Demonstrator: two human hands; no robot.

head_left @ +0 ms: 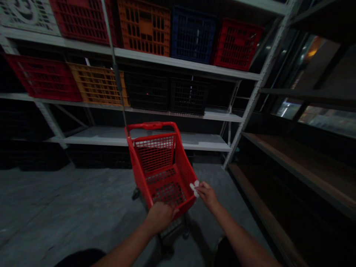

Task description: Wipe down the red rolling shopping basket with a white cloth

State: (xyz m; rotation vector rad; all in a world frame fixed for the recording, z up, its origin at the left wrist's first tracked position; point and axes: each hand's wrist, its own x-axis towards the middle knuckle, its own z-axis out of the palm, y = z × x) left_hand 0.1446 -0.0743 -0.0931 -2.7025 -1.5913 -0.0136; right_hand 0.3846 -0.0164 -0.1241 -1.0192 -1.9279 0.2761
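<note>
A small red plastic shopping cart [164,174] stands in front of me, with its handle end away from me. My left hand [161,217] is closed over the near rim of its basket. At the near right corner, my right hand [206,193] pinches a crumpled white cloth or tissue [195,188] and holds it against the rim. Nothing lies in the part of the basket that shows. From the handle's left side rises a thin grey pole [118,79]. Darkness hides the exact material of the white piece.
White metal shelving [217,67] runs behind the cart, bearing an orange crate [144,27], a blue crate [192,35], a red crate [236,44] and several others. To the right stands a rack with wooden shelves [300,163]. The floor [83,207] is grey concrete.
</note>
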